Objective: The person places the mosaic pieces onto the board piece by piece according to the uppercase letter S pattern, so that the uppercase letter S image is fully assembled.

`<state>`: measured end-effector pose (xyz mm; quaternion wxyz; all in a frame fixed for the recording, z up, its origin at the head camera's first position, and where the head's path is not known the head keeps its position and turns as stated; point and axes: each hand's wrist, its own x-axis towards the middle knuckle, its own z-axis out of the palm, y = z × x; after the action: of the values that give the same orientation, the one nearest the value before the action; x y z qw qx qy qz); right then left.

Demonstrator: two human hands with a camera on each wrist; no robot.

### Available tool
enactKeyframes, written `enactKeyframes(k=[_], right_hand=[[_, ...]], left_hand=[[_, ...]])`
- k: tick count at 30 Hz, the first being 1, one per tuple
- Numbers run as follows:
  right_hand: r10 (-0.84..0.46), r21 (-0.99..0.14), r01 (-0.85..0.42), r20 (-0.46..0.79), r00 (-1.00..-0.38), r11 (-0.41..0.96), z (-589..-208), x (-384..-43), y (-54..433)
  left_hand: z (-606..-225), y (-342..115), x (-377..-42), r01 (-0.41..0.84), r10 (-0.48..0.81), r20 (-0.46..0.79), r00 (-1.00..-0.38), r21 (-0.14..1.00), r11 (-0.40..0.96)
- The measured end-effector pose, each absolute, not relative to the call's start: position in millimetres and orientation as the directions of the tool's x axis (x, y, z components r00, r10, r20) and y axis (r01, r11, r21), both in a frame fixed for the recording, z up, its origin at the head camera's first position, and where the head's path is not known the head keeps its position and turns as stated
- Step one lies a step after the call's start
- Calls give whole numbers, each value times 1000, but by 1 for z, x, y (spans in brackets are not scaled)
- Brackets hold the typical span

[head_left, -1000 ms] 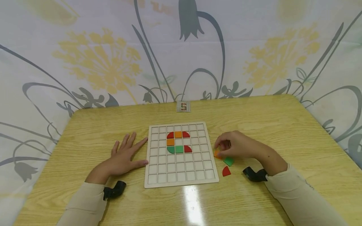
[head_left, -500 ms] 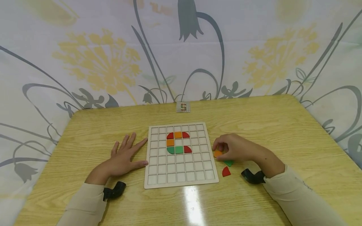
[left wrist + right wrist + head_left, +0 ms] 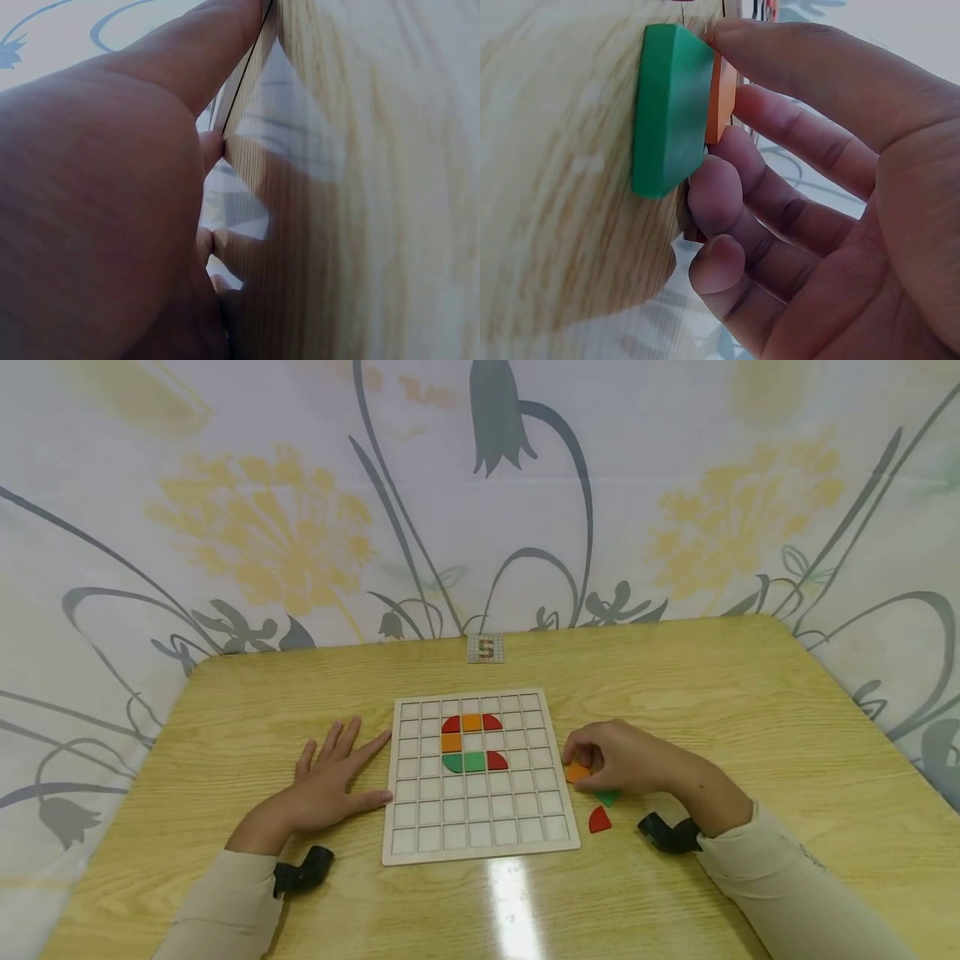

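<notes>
A pale wooden grid board [image 3: 480, 854] lies mid-table, with red, orange and green tiles forming a curve in its upper cells. At its left edge, my left hand [image 3: 322, 793] lies with fingers spread, thumb and index fingertips right at the rim. Beyond the right edge, my right hand [image 3: 633, 756] holds an orange tile [image 3: 577, 773] between thumb and index finger, low over the table. In the right wrist view, a green tile [image 3: 667, 112] stands close in front of this orange tile [image 3: 721, 101], with the other fingers curled beside them.
Below the right hand lies a red quarter-circle tile [image 3: 600, 820]. A small card [image 3: 486, 648] with a coloured S-shaped pattern lies behind the board, near the table's back edge. A floral curtain [image 3: 420, 527] hangs behind the wooden table [image 3: 345, 902].
My right hand has shifted slightly left and its fingers have closed in around the orange tile, covering more of the green one. My left hand stays put.
</notes>
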<state>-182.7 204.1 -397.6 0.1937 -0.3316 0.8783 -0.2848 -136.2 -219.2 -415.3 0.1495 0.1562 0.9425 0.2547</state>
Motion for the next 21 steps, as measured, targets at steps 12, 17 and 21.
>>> enactKeyframes(k=[12,17,21], right_hand=[[-715,-637,-503,-108,-691,584,-396,-183,203],[-713,-625,-511,-105,-694,590,-398,-184,202],[-697,-616,-502,-110,-708,607,-396,-183,201]], left_hand=[[-415,-220,-134,212,363,-193,-912,537,817],[-415,-220,-134,215,368,-191,-910,542,812],[-416,-219,-135,216,368,-189,-910,541,813]])
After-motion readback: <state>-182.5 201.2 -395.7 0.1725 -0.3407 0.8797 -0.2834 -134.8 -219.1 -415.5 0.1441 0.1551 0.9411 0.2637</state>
